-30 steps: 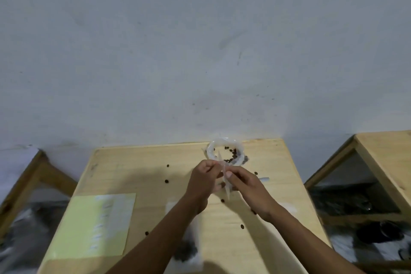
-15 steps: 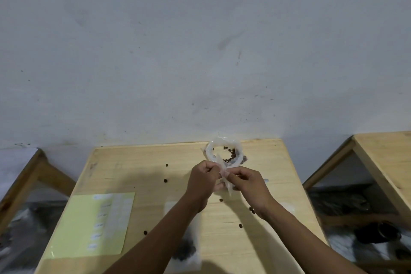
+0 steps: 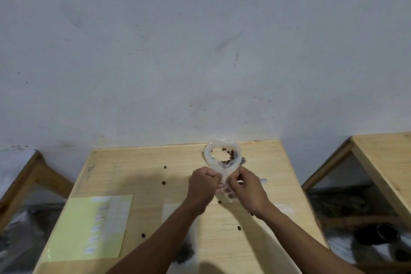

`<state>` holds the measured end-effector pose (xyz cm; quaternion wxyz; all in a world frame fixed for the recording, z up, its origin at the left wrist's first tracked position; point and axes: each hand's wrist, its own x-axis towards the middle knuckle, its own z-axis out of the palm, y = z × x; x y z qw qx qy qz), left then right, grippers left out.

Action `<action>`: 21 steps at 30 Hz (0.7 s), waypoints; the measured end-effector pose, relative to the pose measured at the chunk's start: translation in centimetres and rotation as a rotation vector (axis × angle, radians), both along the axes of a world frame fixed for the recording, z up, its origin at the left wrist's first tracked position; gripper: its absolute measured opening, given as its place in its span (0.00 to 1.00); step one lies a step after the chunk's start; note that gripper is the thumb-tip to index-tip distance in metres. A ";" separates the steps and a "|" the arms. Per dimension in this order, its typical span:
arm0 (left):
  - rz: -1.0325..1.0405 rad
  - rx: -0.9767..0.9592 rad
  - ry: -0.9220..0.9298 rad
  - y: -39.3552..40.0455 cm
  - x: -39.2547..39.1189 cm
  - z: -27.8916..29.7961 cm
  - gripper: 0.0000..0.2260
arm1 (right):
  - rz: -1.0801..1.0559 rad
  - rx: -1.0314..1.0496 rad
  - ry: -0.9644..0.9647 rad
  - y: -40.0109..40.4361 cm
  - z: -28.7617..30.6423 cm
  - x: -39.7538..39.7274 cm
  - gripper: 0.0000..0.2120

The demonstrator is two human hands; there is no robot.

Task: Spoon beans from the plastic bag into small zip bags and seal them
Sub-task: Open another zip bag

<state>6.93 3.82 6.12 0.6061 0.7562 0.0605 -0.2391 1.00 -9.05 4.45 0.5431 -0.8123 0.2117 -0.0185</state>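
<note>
— Clear small zip bag [image 3: 227, 187]: where?
— Just nearer than the plastic bag [image 3: 222, 155], long axis running away from the person.
— Hands?
— Left hand [image 3: 204, 186] and right hand [image 3: 246, 189] both pinch it.

Small zip bag [image 3: 227, 187]: largely covered by the left hand [image 3: 204, 187] and right hand [image 3: 247, 192] that pinch it; whether its seal is closed cannot be determined, and its contents read only as dark specks.

Filled bag [image 3: 185, 249] near the front edge: partly hidden under the left forearm, outline blurred.

Plastic bag [image 3: 222, 155]: its near rim is masked by the knuckles of both hands.

White object [image 3: 264, 181] beyond the right hand: mostly concealed, identity cannot be told.

Yellow-green sheet [image 3: 73, 229]: its labels are too small to read.

Dark item [image 3: 378, 232] under the right-hand table: blurred, unidentifiable.

Both forearms are cut off by the bottom edge.
</note>
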 end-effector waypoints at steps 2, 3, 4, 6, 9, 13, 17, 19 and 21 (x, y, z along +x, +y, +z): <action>-0.027 0.033 -0.010 0.1 0.0 0.0 0.03 | -0.013 -0.081 -0.022 -0.2 0.2 0.2 0.07; -0.045 0.061 -0.033 0.2 0.1 0.2 0.03 | -0.032 -0.109 -0.042 -0.4 0.3 0.4 0.07; -0.069 0.104 -0.065 0.4 0.1 0.4 0.05 | -0.064 -0.117 -0.058 -0.7 0.4 0.6 0.07; -0.130 0.197 -0.126 0.6 0.0 0.9 0.06 | -0.124 -0.092 -0.080 -1.3 0.4 0.9 0.07; -0.177 0.333 -0.255 0.5 -0.2 1.5 0.06 | -0.082 -0.082 -0.083 -1.4 0.4 1.1 0.07; -0.207 0.345 -0.474 0.9 -0.4 1.2 0.26 | 0.030 -0.029 -0.080 -1.0 0.3 1.1 0.08; -0.398 0.425 -0.487 1.3 -0.8 1.6 0.29 | -0.015 -0.089 -0.160 -0.4 0.5 1.0 0.09; -0.471 0.457 -0.448 1.0 -0.8 2.1 0.28 | -0.074 -0.192 -0.226 0.0 0.7 1.0 0.09; -0.544 0.478 -0.389 0.6 -0.6 2.5 0.28 | -0.134 -0.251 -0.270 0.4 0.8 1.0 0.09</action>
